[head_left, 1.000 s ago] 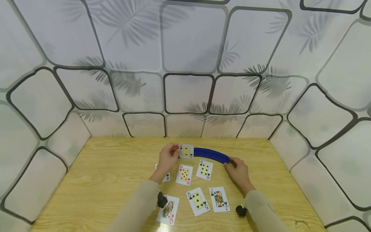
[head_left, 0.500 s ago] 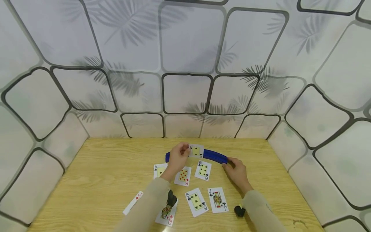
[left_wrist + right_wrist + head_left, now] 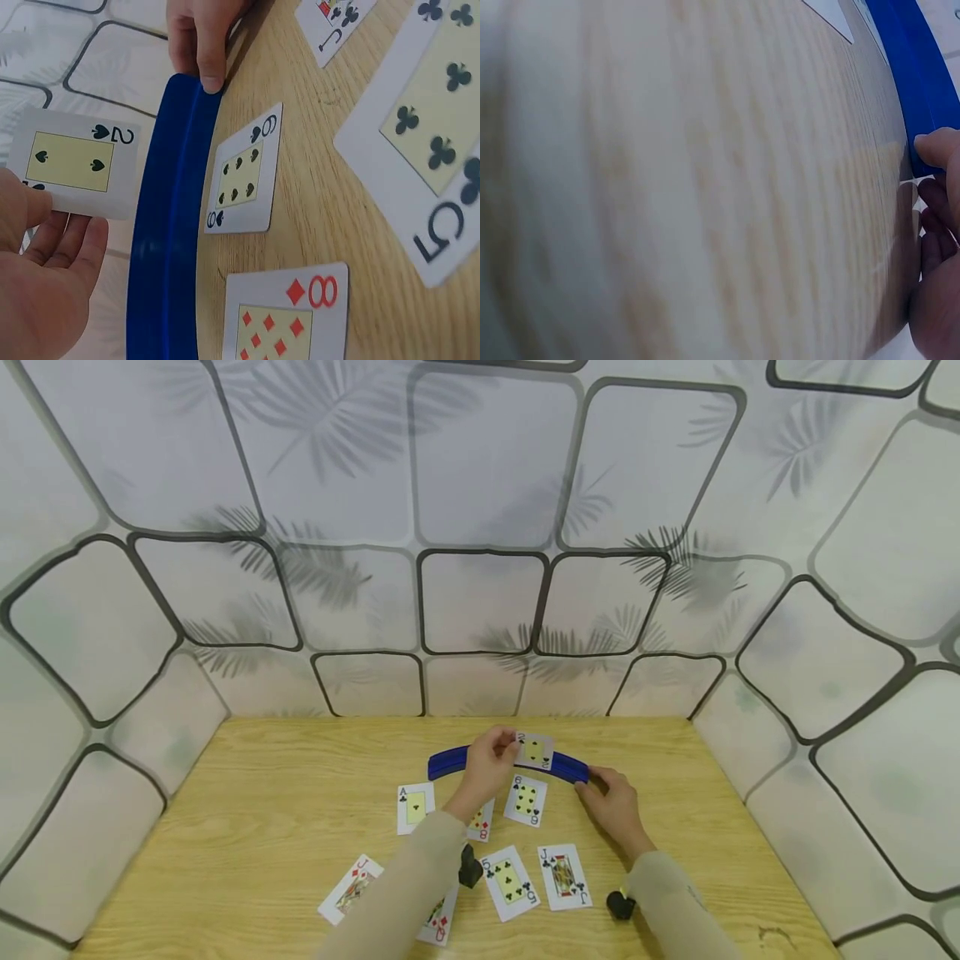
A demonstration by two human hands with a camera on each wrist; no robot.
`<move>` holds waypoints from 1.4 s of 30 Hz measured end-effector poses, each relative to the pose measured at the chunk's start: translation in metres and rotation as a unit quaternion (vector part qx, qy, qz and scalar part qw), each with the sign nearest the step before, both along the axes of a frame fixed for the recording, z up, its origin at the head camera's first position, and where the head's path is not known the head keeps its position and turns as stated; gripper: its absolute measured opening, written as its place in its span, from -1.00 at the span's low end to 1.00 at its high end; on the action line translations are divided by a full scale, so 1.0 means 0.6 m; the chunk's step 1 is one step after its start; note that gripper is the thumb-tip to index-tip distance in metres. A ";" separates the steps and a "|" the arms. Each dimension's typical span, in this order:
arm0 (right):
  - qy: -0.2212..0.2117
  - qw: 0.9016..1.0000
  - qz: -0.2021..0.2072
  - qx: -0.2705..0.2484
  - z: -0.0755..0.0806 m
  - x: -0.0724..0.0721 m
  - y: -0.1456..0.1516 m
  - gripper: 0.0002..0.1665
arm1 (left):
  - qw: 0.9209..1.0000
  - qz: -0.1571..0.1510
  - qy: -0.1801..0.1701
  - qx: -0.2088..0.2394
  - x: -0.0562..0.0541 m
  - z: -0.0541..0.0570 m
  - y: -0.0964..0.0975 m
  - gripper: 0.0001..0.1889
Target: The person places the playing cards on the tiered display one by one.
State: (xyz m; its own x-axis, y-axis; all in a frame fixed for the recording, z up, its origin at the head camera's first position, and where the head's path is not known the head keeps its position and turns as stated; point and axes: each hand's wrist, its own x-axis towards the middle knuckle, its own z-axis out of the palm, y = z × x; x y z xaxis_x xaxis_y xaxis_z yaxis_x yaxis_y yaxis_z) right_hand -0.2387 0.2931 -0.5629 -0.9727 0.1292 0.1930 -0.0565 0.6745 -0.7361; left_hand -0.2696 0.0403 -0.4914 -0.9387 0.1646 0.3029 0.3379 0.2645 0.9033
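Note:
A curved blue card holder point(image 3: 447, 763) lies across the table toward the back. My left hand point(image 3: 486, 775) pinches the two of spades point(image 3: 535, 751) by its left edge, face toward me. In the head view the card overlaps the right half of the holder; in the left wrist view the same two of spades point(image 3: 71, 161) shows beside the holder's slot, tilted. My right hand point(image 3: 617, 803) grips the holder's right end, and in the right wrist view the thumb of that hand point(image 3: 936, 225) lies on the blue plastic.
Face-up on the table point(image 3: 247, 827) lie the ace of clubs point(image 3: 415, 807), six of spades point(image 3: 526, 800), five of clubs point(image 3: 510, 883), jack of clubs point(image 3: 565, 877) and jack of diamonds point(image 3: 350, 890). My left arm partly covers the eight of diamonds point(image 3: 481, 821) and queen of diamonds point(image 3: 441, 917).
My left hand has carried the two of spades rightward along the holder. The ace of clubs and jack of diamonds have come out from behind that arm. My right hand keeps its place.

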 end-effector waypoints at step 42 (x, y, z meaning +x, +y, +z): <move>0.003 1.000 -0.001 -0.001 0.000 -0.002 0.003 -0.45 | 0.999 -0.037 -0.015 -0.019 -0.031 0.002 0.099 -0.80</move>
State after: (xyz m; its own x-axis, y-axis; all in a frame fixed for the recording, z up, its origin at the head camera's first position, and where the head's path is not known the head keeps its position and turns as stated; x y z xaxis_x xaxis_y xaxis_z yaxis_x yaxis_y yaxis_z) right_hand -0.2397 0.2952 -0.5628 -0.9712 0.1322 0.1983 -0.0591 0.6727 -0.7375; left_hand -0.2883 0.0998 -0.4904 -0.9321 0.2456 0.2661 0.3300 0.2738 0.9034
